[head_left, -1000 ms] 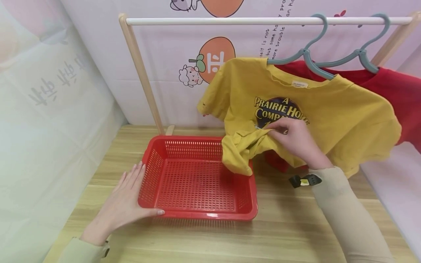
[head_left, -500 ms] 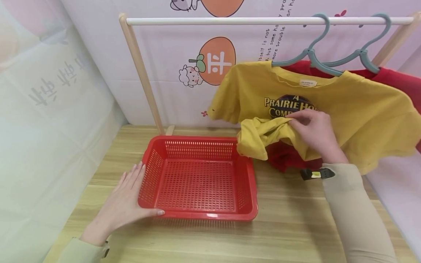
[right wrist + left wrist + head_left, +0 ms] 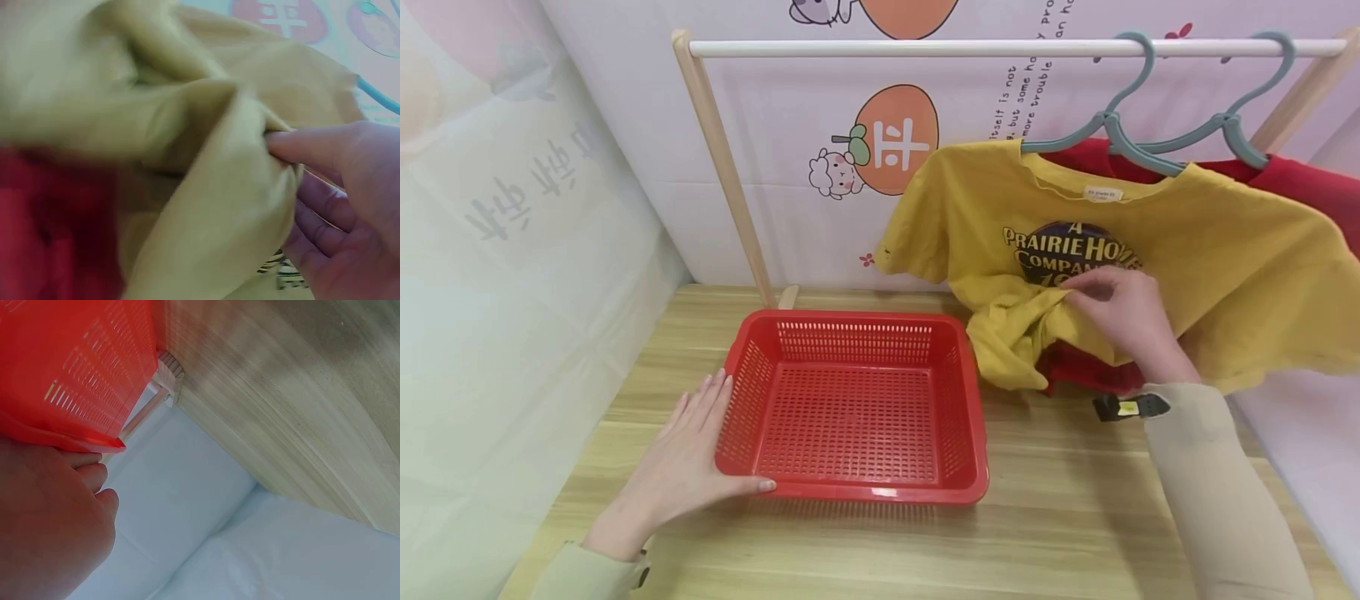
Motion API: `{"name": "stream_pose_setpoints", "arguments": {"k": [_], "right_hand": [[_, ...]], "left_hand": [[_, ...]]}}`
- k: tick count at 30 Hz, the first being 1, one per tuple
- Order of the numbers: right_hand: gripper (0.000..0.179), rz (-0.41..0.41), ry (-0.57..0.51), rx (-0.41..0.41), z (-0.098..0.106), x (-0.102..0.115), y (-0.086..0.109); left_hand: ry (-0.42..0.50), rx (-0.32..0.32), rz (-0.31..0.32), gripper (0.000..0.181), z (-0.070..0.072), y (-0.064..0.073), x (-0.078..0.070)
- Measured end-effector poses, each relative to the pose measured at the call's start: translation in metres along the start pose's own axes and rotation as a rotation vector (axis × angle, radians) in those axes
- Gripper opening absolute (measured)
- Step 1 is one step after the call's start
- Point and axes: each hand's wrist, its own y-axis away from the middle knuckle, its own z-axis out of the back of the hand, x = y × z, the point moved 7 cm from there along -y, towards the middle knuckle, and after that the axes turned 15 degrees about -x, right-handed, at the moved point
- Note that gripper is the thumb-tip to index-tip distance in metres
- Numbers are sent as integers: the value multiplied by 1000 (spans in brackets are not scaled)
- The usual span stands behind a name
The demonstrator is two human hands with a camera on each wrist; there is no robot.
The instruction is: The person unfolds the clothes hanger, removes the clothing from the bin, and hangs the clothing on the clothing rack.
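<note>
A yellow T-shirt (image 3: 1217, 250) with printed lettering hangs on a grey-green hanger (image 3: 1120, 137). My right hand (image 3: 1123, 312) pinches a bunched fold of its front, thumb and fingertips on the cloth; the right wrist view shows the gathered fabric (image 3: 231, 187) blurred. Behind it hangs a red shirt (image 3: 1318, 200) on a second hanger (image 3: 1232, 125), mostly covered by the yellow one. My left hand (image 3: 681, 467) lies with straight fingers along the left side of a red plastic basket (image 3: 880, 492), its thumb on the front rim. Nothing lies in the basket.
A wooden clothes rack (image 3: 718, 158) with a white rail (image 3: 910, 48) stands behind the basket on the wood-grain tabletop (image 3: 820, 554). Printed sheeting (image 3: 790, 225) covers the back, and pale sheeting (image 3: 512, 292) covers the left side.
The right hand has moved right with the pinched fold, away from the basket's corner, and dipped slightly lately. The yellow shirt and its hanger shifted right. The left hand and basket stay put.
</note>
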Motion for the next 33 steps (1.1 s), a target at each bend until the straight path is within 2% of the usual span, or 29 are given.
{"name": "stream_pose_setpoints", "arguments": {"k": [2, 4, 9, 11, 13, 16, 18, 21, 23, 27, 30, 33], "right_hand": [[16, 38, 9, 61, -10, -3, 7], [18, 48, 18, 158, -22, -8, 15], [39, 11, 87, 429, -48, -21, 36], [41, 7, 128, 509, -57, -24, 43], [39, 25, 166, 552, -65, -23, 49], [34, 67, 178, 537, -73, -14, 54], [30, 110, 151, 485, -78, -4, 55], [37, 152, 90, 416, -91, 10, 57], [37, 172, 75, 405, -104, 15, 63], [16, 175, 187, 427, -130, 15, 77], [30, 209, 268, 424, -141, 15, 83], [26, 201, 195, 347, -143, 17, 75]], "left_hand": [[-1, 1, -1, 141, 0, 0, 0], [-3, 1, -3, 141, 0, 0, -1], [-1, -6, -10, 140, 1, 0, -2], [-2, -8, -12, 140, 2, 0, -2], [-4, -10, -12, 140, 2, 0, -1], [-4, -8, -12, 140, 1, 0, -1], [-2, -7, -10, 140, 1, 0, -1], [-1, -8, -8, 140, 1, 0, -1], [-2, -8, -9, 140, 1, 0, -1], [-9, -7, -12, 140, 1, 0, -1], [-12, -7, -11, 140, 0, 0, -1], [-9, -8, -7, 140, 1, 0, -1]]}}
